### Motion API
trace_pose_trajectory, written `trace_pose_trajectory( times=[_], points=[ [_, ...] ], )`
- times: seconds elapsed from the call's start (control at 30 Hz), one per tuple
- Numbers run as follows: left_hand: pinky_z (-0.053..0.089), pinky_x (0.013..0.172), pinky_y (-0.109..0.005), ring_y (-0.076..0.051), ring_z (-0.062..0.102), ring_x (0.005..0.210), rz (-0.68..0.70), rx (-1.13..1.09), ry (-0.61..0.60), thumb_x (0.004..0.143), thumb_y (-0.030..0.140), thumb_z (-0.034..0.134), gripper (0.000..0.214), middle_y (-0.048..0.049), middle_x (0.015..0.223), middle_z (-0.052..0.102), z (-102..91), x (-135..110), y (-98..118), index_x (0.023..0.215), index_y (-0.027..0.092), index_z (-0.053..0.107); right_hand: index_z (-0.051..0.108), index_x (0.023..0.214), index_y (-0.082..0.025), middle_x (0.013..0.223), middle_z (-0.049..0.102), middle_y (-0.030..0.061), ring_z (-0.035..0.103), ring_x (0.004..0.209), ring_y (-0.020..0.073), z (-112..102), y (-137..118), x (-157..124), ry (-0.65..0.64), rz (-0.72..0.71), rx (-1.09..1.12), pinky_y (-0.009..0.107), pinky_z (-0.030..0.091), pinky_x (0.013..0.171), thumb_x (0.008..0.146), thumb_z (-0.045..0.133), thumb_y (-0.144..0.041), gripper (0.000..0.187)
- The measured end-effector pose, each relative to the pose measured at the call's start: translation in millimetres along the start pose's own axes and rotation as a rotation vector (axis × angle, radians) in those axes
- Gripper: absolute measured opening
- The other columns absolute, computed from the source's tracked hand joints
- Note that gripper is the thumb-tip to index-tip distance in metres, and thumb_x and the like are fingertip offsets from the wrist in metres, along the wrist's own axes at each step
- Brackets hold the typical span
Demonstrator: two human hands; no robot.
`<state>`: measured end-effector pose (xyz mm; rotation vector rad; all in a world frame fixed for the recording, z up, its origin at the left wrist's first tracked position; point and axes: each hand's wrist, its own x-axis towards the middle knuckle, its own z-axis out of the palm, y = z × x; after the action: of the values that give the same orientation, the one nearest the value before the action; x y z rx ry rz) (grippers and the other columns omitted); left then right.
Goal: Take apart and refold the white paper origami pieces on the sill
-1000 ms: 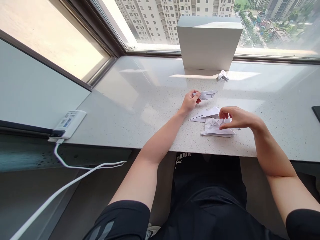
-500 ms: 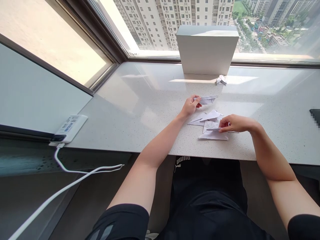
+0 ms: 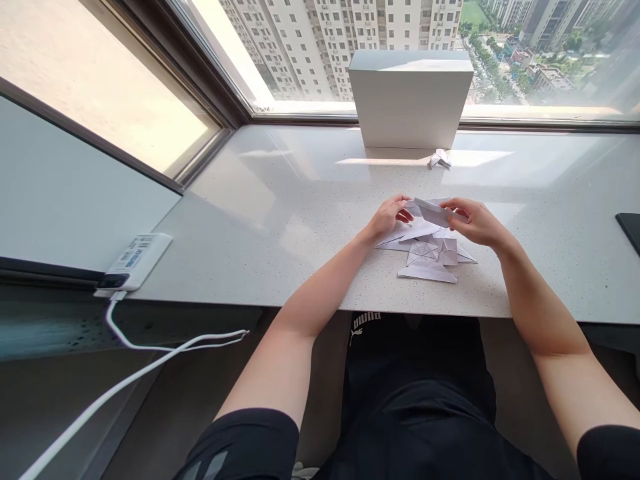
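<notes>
My left hand is closed on a folded white paper piece, which is partly hidden behind another one. My right hand pinches a second folded paper strip, tilted and crossing in front of the first. The two pieces overlap in view; whether they touch, I cannot tell. Just below the hands, several folded paper pieces lie overlapping on the counter: a creased square, a flat piece with slanted ends on the near side, and pointed pieces at the back.
A white box stands against the window, with a small folded paper shape before it. On the left, a white power strip with a white cable sits on the counter. A dark flat object lies at the right edge.
My right hand has lifted a paper strip off the pile and moved up and away from me, bringing it beside the piece in my left hand. The left hand has shifted slightly right.
</notes>
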<state>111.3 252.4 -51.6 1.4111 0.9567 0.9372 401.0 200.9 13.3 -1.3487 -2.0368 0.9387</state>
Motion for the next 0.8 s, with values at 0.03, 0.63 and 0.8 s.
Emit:
trace_pose_trajectory(
  times=[0.03,0.63,0.8],
  points=[
    [0.069,0.092,-0.036,-0.022,0.083,0.094,0.007,-0.007,-0.01,0.114,0.04,0.056,0.025,-0.0088,0.104,0.084,0.3,-0.4,0.4,0.113,0.024,0.075,0.08,0.129,-0.028,0.125,0.085,0.0127,0.078,0.1,0.0321,2.1,1.8,0.7,0.044,-0.01,-0.013,0.049,0.062,0.09,0.101,0.076,-0.047,0.034],
    [0.065,0.087,-0.031,-0.019,0.081,0.087,0.066,0.008,0.032,0.117,0.044,0.077,0.024,-0.0043,0.091,0.082,2.2,0.1,-0.9,0.112,0.021,0.075,0.077,0.129,-0.027,0.141,0.077,0.0164,0.074,0.093,0.0289,17.8,17.6,8.0,0.323,-0.136,-0.167,0.051,0.068,0.085,0.106,0.078,-0.044,0.029],
    [0.063,0.082,-0.028,-0.017,0.081,0.084,0.021,-0.045,0.201,0.119,0.035,0.075,0.017,-0.0018,0.086,0.079,-3.9,10.3,-3.4,0.109,0.021,0.072,0.075,0.103,-0.027,0.11,0.077,0.0095,0.067,0.088,0.0259,3.5,0.5,-1.7,0.033,-0.209,-0.167,0.045,0.06,0.082,0.102,0.086,-0.056,0.031]
  ],
)
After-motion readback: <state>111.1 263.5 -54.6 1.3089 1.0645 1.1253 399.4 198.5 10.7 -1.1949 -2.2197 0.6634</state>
